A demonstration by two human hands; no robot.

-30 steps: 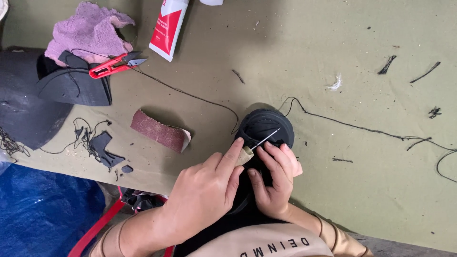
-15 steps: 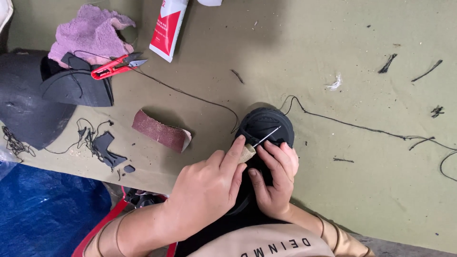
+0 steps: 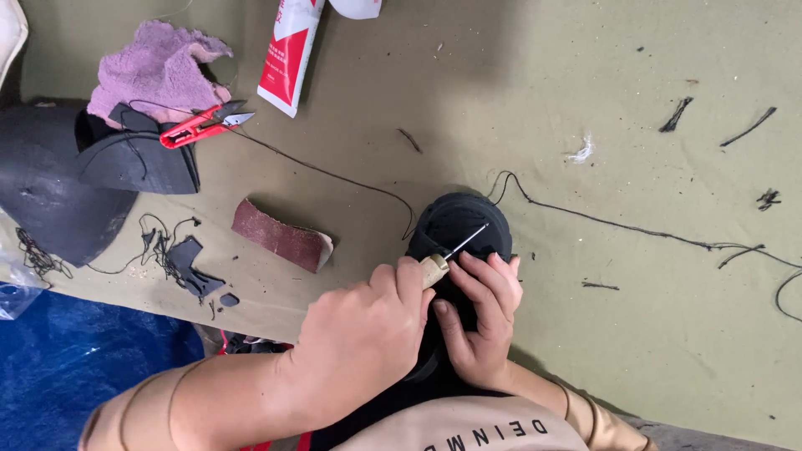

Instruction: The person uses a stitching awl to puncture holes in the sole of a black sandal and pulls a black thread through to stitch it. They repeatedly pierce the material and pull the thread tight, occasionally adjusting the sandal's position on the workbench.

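Near the worktop's (image 3: 668, 351) near edge, about mid-width, a black shoe (image 3: 458, 227) is lying toe outward. The left hand (image 3: 363, 347) is clenching an awl (image 3: 447, 256) by its pale wooden handle, with the thin metal shaft angling over the toe. The right hand (image 3: 483, 321) is gripping the shoe's upper, fingers curled around its side.

The shoe is looking light and soft, flexing under pressure, so gripping close to the stitch point seems best. The awl is rigid and sharp, so hold it by the handle only.

Black thread (image 3: 618, 224) is trailing from the shoe toward the right edge. Sandpaper (image 3: 280, 238) is lying just left of the shoe. Red snips (image 3: 200, 125), a purple rag (image 3: 154, 67) and black sole pieces (image 3: 138, 163) are sitting toward the far left corner, and a glue tube (image 3: 291, 50) is lying at the far edge.
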